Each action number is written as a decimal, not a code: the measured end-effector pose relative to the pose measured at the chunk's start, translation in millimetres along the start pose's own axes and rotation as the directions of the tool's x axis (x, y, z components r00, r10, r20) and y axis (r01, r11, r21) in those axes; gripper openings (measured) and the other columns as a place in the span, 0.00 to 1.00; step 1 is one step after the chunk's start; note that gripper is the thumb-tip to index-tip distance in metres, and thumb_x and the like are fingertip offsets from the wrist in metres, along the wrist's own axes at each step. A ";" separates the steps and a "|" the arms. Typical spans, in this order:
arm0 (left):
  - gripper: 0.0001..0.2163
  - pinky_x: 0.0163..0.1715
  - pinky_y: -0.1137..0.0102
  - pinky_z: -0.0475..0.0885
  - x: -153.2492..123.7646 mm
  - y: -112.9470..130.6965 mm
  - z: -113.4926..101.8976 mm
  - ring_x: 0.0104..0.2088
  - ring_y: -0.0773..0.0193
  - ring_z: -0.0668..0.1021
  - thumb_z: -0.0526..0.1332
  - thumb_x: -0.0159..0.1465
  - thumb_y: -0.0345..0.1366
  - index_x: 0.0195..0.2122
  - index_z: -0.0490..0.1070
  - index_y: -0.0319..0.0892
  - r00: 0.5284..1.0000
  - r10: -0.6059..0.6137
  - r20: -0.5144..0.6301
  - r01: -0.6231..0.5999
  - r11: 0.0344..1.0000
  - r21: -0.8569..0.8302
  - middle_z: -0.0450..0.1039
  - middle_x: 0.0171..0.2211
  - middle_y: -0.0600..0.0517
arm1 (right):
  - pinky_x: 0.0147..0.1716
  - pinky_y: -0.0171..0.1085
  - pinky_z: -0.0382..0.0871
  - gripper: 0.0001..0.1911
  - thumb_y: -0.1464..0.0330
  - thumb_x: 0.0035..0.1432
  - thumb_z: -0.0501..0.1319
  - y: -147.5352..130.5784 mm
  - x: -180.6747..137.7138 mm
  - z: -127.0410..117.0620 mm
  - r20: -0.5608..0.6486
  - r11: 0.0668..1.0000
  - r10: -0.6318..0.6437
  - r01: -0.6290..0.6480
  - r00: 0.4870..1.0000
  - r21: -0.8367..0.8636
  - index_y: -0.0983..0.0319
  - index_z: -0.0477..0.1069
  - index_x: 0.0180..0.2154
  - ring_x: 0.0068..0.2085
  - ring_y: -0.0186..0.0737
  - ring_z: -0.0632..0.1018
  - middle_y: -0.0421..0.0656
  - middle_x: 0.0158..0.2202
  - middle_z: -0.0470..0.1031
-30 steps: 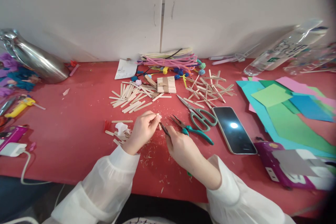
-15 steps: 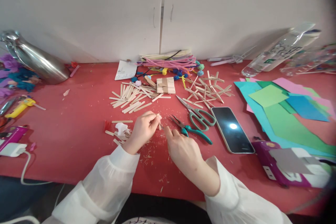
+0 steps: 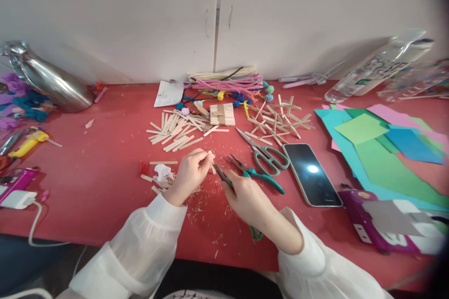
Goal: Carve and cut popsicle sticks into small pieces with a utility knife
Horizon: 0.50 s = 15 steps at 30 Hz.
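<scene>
My left hand [image 3: 194, 167] is closed, pinching a short craft stick [image 3: 213, 168] that has a pale pinkish scrap against it near the fingertips. My right hand [image 3: 245, 195] wraps round a green utility knife [image 3: 220, 173]. Its grey blade points up and left, close to the stick; I cannot tell whether they touch. The green rear end shows below the palm, and the middle is hidden by the fingers. Thin wood shavings [image 3: 199, 215] are scattered beneath both hands. Right beside the right hand lie teal-handled pliers [image 3: 264, 180] and open green-handled scissors [image 3: 270, 159].
Loose craft sticks [image 3: 171, 128] and a banded stick bundle [image 3: 222, 115] lie beyond the hands. A lattice of sticks [image 3: 280, 119], a phone [image 3: 312, 175] and coloured paper [image 3: 379, 159] are to the right. A steel jug [image 3: 52, 79] and yellow glue gun [image 3: 30, 143] stand left.
My right hand has shifted slightly right and down and turned, bringing the knife's blade and rear end into view. My left hand stays nearly still with the stick.
</scene>
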<state>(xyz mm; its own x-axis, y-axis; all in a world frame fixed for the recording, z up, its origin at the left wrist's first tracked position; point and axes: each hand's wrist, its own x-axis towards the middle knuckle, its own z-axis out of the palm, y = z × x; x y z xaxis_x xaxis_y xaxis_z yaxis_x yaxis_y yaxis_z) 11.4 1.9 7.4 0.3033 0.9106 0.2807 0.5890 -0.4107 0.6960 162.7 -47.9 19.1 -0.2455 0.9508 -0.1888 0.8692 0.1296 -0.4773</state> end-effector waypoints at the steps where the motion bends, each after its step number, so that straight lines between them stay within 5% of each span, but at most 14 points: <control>1: 0.17 0.25 0.75 0.59 0.0 -0.4 0.4 0.22 0.71 0.65 0.50 0.66 0.35 0.19 0.57 0.40 1.000 -0.002 -0.002 0.002 1.000 0.010 0.58 0.19 0.57 | 0.20 0.32 0.51 0.09 0.74 0.57 0.49 -0.5 -0.1 0.4 -0.001 1.000 0.007 -0.007 1.000 -0.022 0.65 0.66 0.36 0.24 0.39 0.76 0.44 0.23 0.75; 15: 0.16 0.25 0.75 0.58 -1.6 -1.5 2.9 0.23 0.71 0.64 0.50 0.66 0.36 0.20 0.57 0.40 1.000 -0.008 -0.009 0.009 0.996 0.083 0.56 0.20 0.57 | 0.22 0.33 0.53 0.09 0.76 0.59 0.49 -2.3 0.9 4.1 0.032 0.995 0.007 -0.004 0.999 -0.102 0.67 0.66 0.39 0.28 0.41 0.78 0.48 0.28 0.78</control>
<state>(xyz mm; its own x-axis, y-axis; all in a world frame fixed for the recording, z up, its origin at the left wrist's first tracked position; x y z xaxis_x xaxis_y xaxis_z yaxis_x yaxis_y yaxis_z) 12.2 0.9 4.0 0.2917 0.9142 0.2814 0.6519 -0.4053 0.6409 158.7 -48.5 16.6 -0.2528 0.9423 -0.2196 0.9095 0.1541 -0.3861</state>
